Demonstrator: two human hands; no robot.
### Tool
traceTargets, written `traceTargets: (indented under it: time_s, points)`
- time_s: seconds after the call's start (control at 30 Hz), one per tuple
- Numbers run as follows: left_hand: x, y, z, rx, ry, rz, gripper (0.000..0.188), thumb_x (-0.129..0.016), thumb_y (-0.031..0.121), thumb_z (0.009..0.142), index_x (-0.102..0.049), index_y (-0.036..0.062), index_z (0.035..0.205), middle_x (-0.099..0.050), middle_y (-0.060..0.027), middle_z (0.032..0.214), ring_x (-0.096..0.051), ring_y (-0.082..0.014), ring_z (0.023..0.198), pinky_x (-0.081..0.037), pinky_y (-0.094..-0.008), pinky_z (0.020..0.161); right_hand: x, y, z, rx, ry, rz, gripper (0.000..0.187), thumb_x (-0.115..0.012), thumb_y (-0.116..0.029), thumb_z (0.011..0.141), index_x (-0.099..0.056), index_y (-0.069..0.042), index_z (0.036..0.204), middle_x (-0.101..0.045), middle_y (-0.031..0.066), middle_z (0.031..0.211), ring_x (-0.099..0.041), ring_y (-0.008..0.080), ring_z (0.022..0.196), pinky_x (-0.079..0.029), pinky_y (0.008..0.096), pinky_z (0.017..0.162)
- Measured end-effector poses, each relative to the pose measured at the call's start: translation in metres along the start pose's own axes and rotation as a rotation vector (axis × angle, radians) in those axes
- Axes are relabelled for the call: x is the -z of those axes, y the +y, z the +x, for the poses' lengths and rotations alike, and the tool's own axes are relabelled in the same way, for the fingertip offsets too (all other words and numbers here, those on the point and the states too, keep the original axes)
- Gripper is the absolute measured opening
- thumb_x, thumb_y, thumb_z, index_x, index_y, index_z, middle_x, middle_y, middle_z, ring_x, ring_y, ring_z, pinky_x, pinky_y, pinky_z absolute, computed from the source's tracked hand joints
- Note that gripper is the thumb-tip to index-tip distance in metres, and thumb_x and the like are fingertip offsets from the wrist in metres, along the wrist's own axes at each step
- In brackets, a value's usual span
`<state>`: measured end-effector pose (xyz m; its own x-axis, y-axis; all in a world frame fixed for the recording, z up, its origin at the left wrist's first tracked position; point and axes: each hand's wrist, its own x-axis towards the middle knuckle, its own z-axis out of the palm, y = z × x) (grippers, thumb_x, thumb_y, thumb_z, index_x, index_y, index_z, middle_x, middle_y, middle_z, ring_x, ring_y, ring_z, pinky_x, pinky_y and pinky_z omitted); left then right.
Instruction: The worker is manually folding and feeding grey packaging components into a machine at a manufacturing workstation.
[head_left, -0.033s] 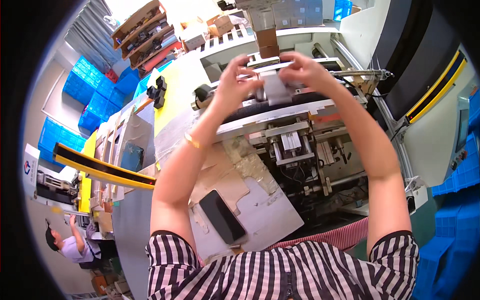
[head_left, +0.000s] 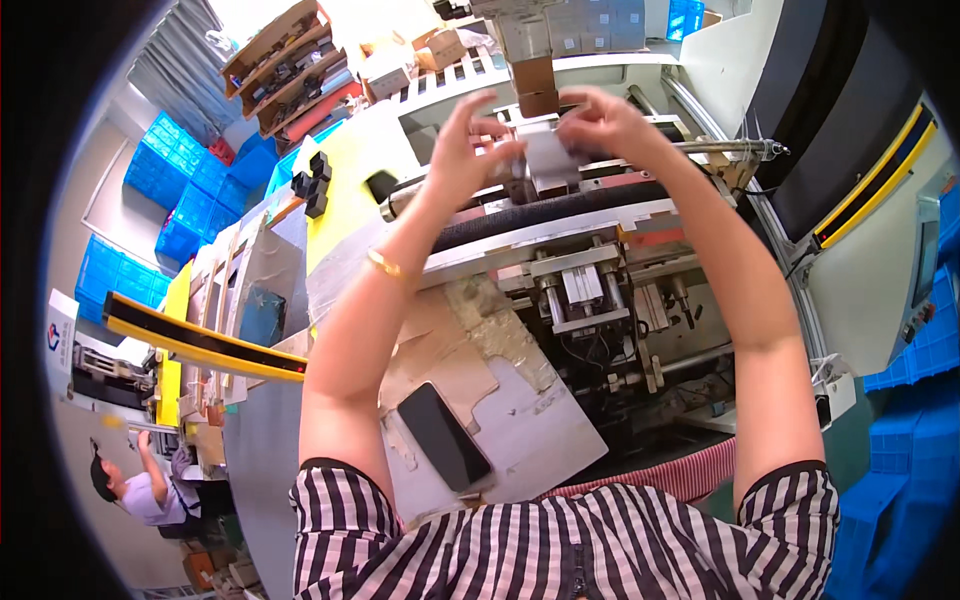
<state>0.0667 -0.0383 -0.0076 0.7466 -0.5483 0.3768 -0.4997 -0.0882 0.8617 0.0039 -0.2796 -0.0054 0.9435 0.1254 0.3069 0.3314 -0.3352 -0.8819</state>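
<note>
Pale grey piece (head_left: 552, 160), blurred, lies between the left hand (head_left: 468, 155) and the right hand (head_left: 618, 128), just beyond a black roller (head_left: 570, 207). The left hand is wide, fingers spread; the right hand's fingers curl at the piece's right edge, their hold impossible to tell. Uneven support could skew or drop it. Its long axis seems to run front to back, though blur leaves that uncertain. Nearer, a dark phone (head_left: 443, 437) rests on a board (head_left: 545, 445).
</note>
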Motion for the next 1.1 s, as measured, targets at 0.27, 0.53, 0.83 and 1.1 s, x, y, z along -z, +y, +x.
traceTargets:
  time_s: [0.27, 0.53, 0.83, 1.1]
  points:
    - [0.010, 0.002, 0.056, -0.319, 0.072, 0.350, 0.087, -0.084, 0.039, 0.072, -0.041, 0.0088, 0.141, -0.067, -0.0113, 0.111, -0.063, -0.0258, 0.104, -0.047, -0.0377, 0.094, 0.021, -0.010, 0.046, 0.471, 0.254, -0.358, 0.049, -0.065, -0.021, 0.092, -0.049, 0.001, 0.132, -0.068, 0.0082, 0.107, -0.063, 0.0164, 0.098, -0.048, 0.0321, 0.091]
    - [0.037, 0.033, -0.204, -0.355, -0.084, 0.113, 0.042, -0.079, 0.014, 0.077, -0.064, 0.0052, 0.115, -0.067, -0.0108, 0.113, -0.063, -0.0240, 0.104, -0.049, -0.0354, 0.091, -0.193, -0.064, -0.188, 0.084, -0.165, 0.070, 0.015, -0.057, -0.009, 0.093, -0.067, 0.002, 0.098, -0.067, 0.0084, 0.091, -0.063, 0.0170, 0.083, -0.051, 0.0295, 0.079]
    - [0.222, -0.057, -0.573, 0.554, 0.969, 0.548, 0.014, -0.067, 0.016, 0.088, -0.072, 0.0035, 0.087, -0.072, -0.0081, 0.081, -0.066, -0.0136, 0.074, -0.050, -0.0276, 0.069, -0.362, -0.129, -0.306, -0.268, -0.740, 0.359, 0.024, -0.061, -0.011, 0.091, -0.067, 0.000, 0.111, -0.071, 0.0115, 0.096, -0.067, 0.0200, 0.089, -0.051, 0.0303, 0.081]
    - [0.308, -0.168, -0.782, 1.110, 0.838, 1.147, 0.043, -0.072, 0.017, 0.080, -0.059, 0.0114, 0.121, -0.062, -0.0096, 0.114, -0.052, -0.0306, 0.114, -0.044, -0.0405, 0.097, -0.500, -0.185, -0.280, -0.101, -0.951, 0.183, 0.029, -0.061, -0.012, 0.091, -0.063, -0.002, 0.118, -0.069, 0.0136, 0.104, -0.065, 0.0257, 0.099, -0.050, 0.0343, 0.087]
